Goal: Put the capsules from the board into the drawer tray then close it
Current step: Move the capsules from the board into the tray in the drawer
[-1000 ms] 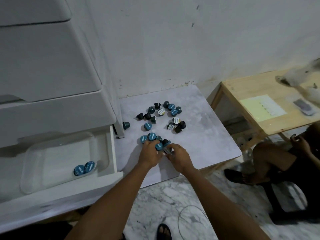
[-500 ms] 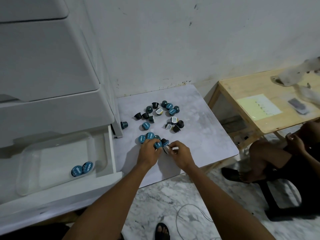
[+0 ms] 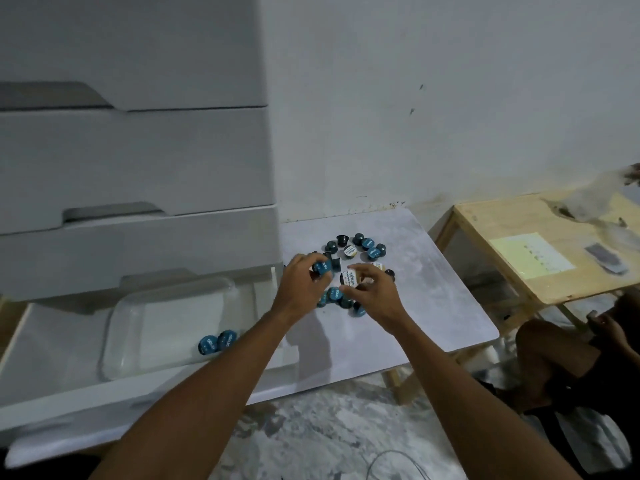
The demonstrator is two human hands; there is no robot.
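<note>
- Two capsules (image 3: 217,342) lie in the open drawer's clear tray (image 3: 117,327).
- Left hand (image 3: 300,289) pinches a blue capsule (image 3: 322,267), right hand (image 3: 375,295) a white-lidded one (image 3: 349,277), above the grey board (image 3: 433,289).

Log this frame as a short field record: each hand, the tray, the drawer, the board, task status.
left hand: holds a blue-lidded capsule above the board
right hand: holds a white-lidded capsule
tray: clear, in the drawer, two blue capsules inside
drawer: open
board: many capsules left, loosely clustered
status: transfer under way, drawer not yet closed
</note>
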